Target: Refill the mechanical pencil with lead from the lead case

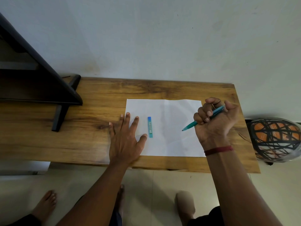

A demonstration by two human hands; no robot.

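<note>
Right hand grips pencil

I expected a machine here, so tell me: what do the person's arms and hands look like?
Two bare human arms, with no sleeves or gloves. The left hand wears nothing visible. The right hand has a dark red thread band around its wrist.

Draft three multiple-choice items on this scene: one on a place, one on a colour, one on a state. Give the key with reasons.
1. Where does the lead case lie? A on the white paper; B on the floor; C in a drawer.
2. What colour is the mechanical pencil? A red; B teal; C black.
3. How is the left hand? A open, fingers spread; B gripping the case; C fisted.
Key: A, it rests on the paper; B, its teal barrel shows in the right hand; A, straight fingers lie flat.
</note>
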